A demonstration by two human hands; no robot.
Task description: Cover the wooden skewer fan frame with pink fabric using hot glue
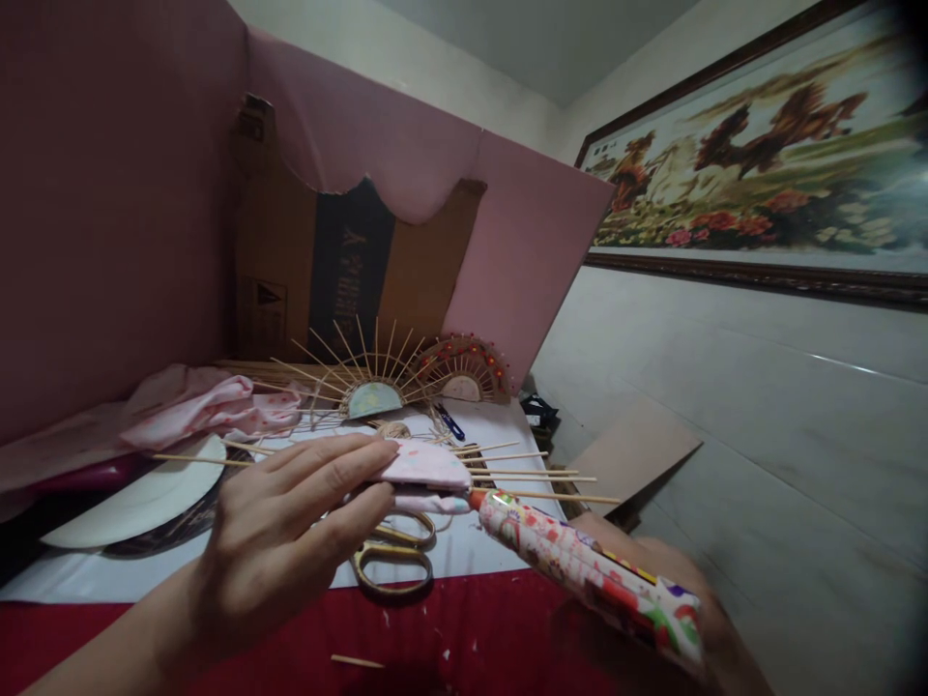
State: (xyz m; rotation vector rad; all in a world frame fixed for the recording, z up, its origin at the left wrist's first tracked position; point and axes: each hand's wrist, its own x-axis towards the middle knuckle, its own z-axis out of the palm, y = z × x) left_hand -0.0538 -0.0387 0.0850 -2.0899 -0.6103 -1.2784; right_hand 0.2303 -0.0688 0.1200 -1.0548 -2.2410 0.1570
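Note:
My left hand (290,527) pinches a small pink half-round craft piece (424,466) with thin wooden skewers (536,476) fanning out of it, held above the table. My right hand (681,590) grips a glue gun wrapped in floral paper (587,565); its orange nozzle (477,500) touches the lower edge of the pink piece. Only part of the right hand shows behind the gun.
Gold-handled scissors (395,556) lie on white paper (464,541) over a red tablecloth (435,638). Two finished skewer fans (373,387) stand at the back before a cardboard box (340,271). White plates (145,498) and pink cloth (210,406) lie left. A loose skewer (357,661) is near.

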